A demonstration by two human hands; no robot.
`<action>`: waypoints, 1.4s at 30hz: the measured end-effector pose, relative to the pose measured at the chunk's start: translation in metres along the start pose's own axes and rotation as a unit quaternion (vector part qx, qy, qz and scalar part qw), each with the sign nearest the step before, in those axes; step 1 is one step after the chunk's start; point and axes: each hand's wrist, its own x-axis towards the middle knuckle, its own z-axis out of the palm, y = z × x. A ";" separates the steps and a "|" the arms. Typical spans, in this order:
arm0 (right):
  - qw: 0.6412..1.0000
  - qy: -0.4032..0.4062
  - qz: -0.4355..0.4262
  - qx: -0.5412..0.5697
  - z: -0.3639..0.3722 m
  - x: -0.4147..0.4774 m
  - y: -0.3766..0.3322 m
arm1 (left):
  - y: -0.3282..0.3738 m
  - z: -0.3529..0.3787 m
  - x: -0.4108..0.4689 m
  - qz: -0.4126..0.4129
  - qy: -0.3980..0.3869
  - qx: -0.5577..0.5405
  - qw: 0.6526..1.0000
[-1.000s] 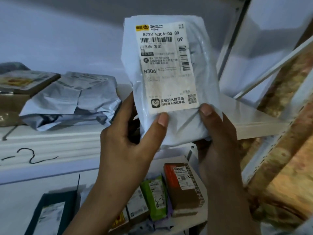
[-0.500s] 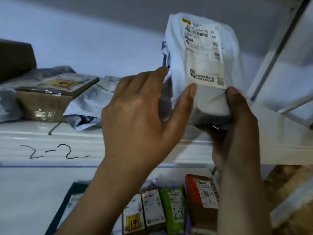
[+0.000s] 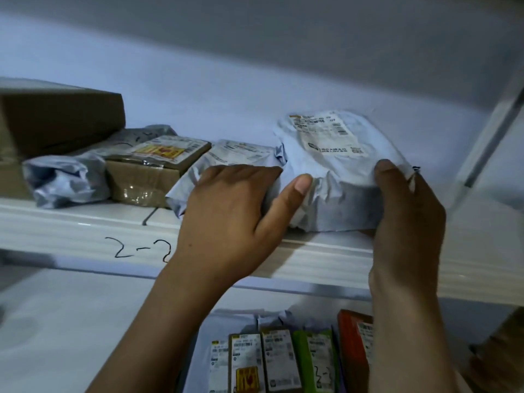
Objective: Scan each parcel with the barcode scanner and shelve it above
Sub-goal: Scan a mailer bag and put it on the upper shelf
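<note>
parcel [image 3: 334, 165]: grey poly bag, label up, lying on the right part of the shelf [image 3: 71, 222] marked 2-2. its near edge is right at the shelf lip and its left end touches the flat mailer [image 3: 226, 154].

your right grip [image 3: 408, 222] pinches the near right corner, thumb on top, fingers tucked under. your left grip [image 3: 226, 211] is spread: thumb pressed on the parcel's near left side, straight fingers flat over the seam with the flat mailer.

risks:
- it sits too near the lip. if you let go now, the slick poly could slide off onto the lower row [image 3: 279, 361].
- if you pull the right fingers out from under it, you may drag it back toward you.
- your left fingers rest on the neighbour. pushing from there could shove the flat mailer left into the small box [image 3: 147, 171].
- no scanner in view, so i can't tell whether this one got scanned.

counts:
- hands: 2
- on the shelf: 5 with yours, namely the big carton [image 3: 56, 123], crumpled bag [image 3: 65, 177], small box, flat mailer and parcel. a dark bag behind the small box may be a sixth, can't tell.
- lower row: 5 labelled packs visible, more may be cut off.
- scanners: 0 seen.
</note>
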 end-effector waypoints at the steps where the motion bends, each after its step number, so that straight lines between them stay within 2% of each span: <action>1: 1.000 0.002 -0.002 -0.004 0.000 -0.001 0.001 | -0.001 0.000 -0.001 0.005 -0.001 0.009 1.000; 5: 1.000 0.012 -0.004 -0.015 -0.001 -0.003 0.002 | -0.001 -0.001 -0.003 0.015 -0.039 0.054 0.998; 11: 0.998 0.065 0.010 -0.024 -0.005 0.001 0.005 | -0.013 -0.027 0.008 0.011 -0.174 0.033 0.984; 16: 0.996 0.082 0.008 -0.038 -0.005 -0.001 0.003 | -0.020 -0.035 0.020 -0.027 -0.277 0.162 0.947; 19: 0.995 0.084 0.002 -0.050 -0.006 0.000 0.003 | -0.022 -0.027 0.031 -0.036 -0.280 0.175 0.943; 25: 0.996 0.071 0.008 -0.061 -0.008 0.000 0.001 | -0.012 -0.020 0.034 -0.008 -0.218 0.195 0.956; 28: 0.994 0.081 0.003 -0.075 -0.008 0.000 0.000 | -0.017 -0.025 0.037 0.008 -0.215 0.200 0.956; 31: 0.993 0.088 -0.001 -0.085 -0.009 0.000 -0.001 | -0.020 -0.033 0.037 -0.020 -0.198 0.175 0.964; 35: 0.987 0.112 -0.012 -0.118 -0.006 -0.001 -0.003 | -0.025 -0.025 0.028 -0.023 -0.077 0.119 0.990; 42: 0.973 0.175 -0.038 -0.146 0.000 -0.006 0.002 | -0.021 -0.012 0.042 -0.075 0.132 0.052 0.987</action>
